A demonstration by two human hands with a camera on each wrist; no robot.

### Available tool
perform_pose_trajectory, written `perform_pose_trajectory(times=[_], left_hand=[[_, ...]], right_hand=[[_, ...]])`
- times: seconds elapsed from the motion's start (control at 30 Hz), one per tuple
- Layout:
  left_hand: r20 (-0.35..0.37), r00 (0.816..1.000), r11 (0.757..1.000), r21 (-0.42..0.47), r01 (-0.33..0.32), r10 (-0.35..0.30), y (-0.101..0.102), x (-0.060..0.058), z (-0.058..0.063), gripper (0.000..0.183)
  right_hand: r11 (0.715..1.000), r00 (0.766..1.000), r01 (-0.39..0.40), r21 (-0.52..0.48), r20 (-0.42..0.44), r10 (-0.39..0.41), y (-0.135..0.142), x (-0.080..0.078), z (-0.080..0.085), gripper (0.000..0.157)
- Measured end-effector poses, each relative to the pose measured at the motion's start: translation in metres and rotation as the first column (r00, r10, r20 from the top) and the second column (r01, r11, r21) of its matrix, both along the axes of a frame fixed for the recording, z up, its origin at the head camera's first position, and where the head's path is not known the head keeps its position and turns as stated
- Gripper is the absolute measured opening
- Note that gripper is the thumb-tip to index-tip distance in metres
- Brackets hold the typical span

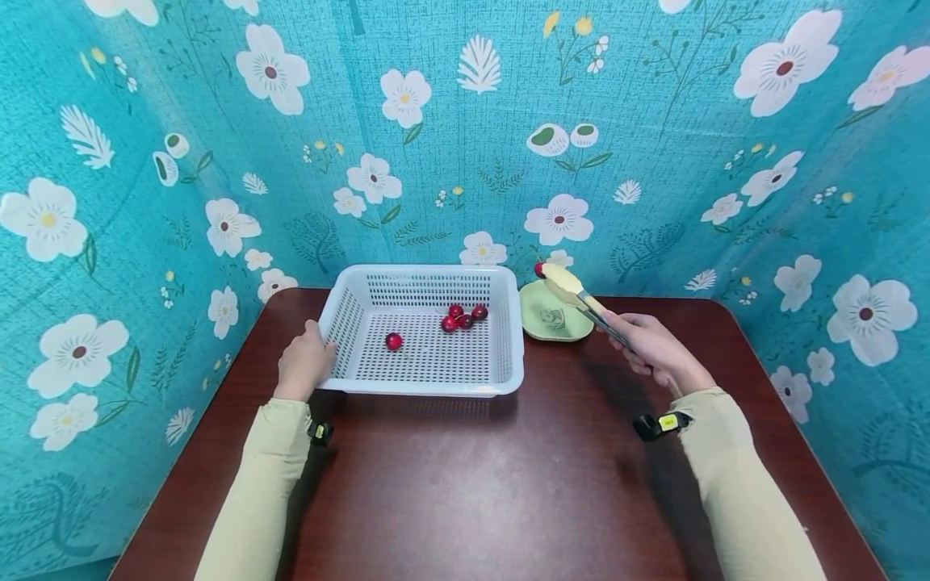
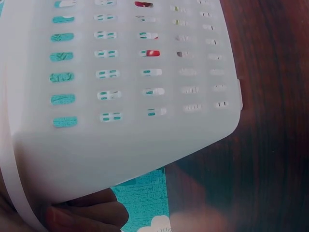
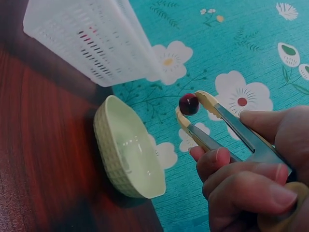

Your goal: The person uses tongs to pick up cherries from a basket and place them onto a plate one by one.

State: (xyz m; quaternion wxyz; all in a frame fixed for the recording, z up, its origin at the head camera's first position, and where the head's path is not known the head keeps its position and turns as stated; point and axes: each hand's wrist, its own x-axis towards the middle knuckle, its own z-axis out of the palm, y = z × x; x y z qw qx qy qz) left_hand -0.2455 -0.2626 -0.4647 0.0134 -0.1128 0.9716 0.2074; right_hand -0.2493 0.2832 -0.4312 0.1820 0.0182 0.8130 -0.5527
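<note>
"What's the room like?"

"Blue cloth [image 1: 443, 105] with white flowers [image 1: 256, 68] hangs round a shiny brown worktop [image 1: 465, 484]."

"What's on it?"

"On the far part, a white basket [image 1: 421, 388] with five cherries [image 1: 393, 341], and right of it a green bowl [image 1: 533, 311]."

"Who's holding things?"

"The left grip [image 1: 301, 365] holds the basket's left side. The right grip [image 1: 651, 347] holds tongs [image 1: 592, 309], which pinch one cherry [image 3: 189, 104] near the bowl."

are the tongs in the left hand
No, the right hand holds the tongs, while the left hand grips the white basket.
</note>
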Motion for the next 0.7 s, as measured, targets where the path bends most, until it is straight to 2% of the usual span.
perform_pose_trajectory(times=[0.53, 0.7], left_hand=[[-0.003, 1.000, 1.000, 0.009, 0.000, 0.000, 0.001, 0.001, 0.000, 0.043], [-0.002, 1.000, 1.000, 0.011, -0.002, 0.002, 0.000, 0.001, 0.000, 0.043]], right_hand=[[1.000, 0.997, 0.016, -0.023, 0.069, -0.015, 0.003, -0.009, -0.029, 0.066], [1.000, 0.996, 0.018, -0.004, 0.089, -0.017, 0.002, -0.012, -0.038, 0.071]])
